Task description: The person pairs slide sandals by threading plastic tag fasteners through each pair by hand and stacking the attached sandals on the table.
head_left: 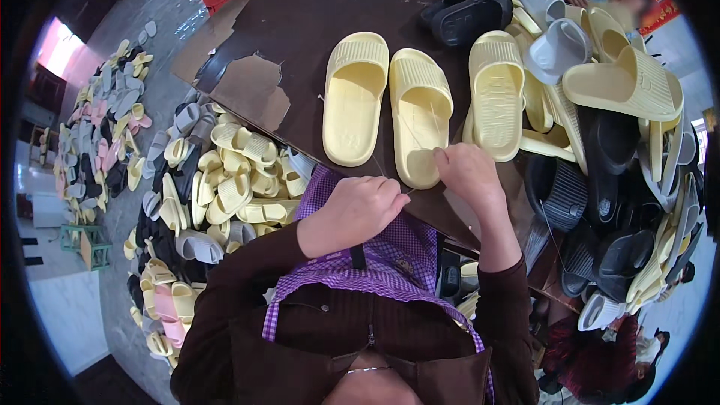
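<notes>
Two pale yellow slippers lie side by side on the dark table, the left slipper (pixel 349 116) and the right slipper (pixel 420 131), toes pointing away from me. My left hand (pixel 356 214) is closed in a pinch just below them, over the table's near edge. My right hand (pixel 469 176) is closed too, its fingertips by the heel of the right slipper. Fine pale thread (pixel 414 129) crosses that slipper and shows faintly near both hands. What exactly each pinch covers is mostly hidden by the fingers.
Another yellow slipper (pixel 496 105) lies at my right, beside a tall heap of yellow, black and grey slippers (pixel 622 90). The brown table (pixel 300 22) has a peeled surface patch (pixel 251 94). Slipper piles (pixel 232 180) cover the floor at left. Other people sit around.
</notes>
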Motion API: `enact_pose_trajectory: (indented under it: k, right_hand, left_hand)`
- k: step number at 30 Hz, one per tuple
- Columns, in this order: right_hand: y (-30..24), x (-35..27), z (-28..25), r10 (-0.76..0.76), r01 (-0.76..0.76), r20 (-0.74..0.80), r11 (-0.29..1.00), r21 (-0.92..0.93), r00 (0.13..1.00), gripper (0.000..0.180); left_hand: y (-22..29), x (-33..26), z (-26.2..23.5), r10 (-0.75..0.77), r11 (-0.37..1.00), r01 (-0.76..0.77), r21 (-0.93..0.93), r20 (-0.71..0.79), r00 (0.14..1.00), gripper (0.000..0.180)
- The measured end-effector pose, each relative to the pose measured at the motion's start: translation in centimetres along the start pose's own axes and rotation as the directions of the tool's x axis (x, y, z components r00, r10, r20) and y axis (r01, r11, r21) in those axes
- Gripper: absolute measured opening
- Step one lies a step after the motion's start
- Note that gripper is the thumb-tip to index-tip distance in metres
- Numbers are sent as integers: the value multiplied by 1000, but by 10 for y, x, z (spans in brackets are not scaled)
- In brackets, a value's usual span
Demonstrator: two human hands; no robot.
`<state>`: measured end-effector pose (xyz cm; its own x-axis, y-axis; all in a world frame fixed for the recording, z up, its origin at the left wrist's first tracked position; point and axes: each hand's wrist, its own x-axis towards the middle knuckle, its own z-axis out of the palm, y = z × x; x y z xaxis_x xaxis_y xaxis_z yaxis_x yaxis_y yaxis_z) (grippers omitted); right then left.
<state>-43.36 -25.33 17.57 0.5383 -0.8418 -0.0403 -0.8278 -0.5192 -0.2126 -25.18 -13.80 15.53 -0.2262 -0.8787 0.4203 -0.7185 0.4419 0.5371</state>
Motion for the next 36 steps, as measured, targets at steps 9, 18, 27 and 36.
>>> enact_pose_trajectory:
  k: [9,18,27,36]
  right_hand:
    - [3,20,-8,-107,170,175,899,-403,979,23]
    - [8,46,-13,-441,396,41,758,-519,897,14]
    - [-1,69,-2,-309,315,87,845,-431,947,11]
    - [-15,84,6,-129,117,-8,921,-371,992,15]
  left_hand:
    - [-16,36,-7,-121,886,226,-406,267,956,20]
    - [-20,44,-21,-217,953,241,-181,144,965,23]
    - [21,21,-25,-25,989,24,147,7,1000,19]
    - [24,32,-20,42,887,-38,461,2,999,18]
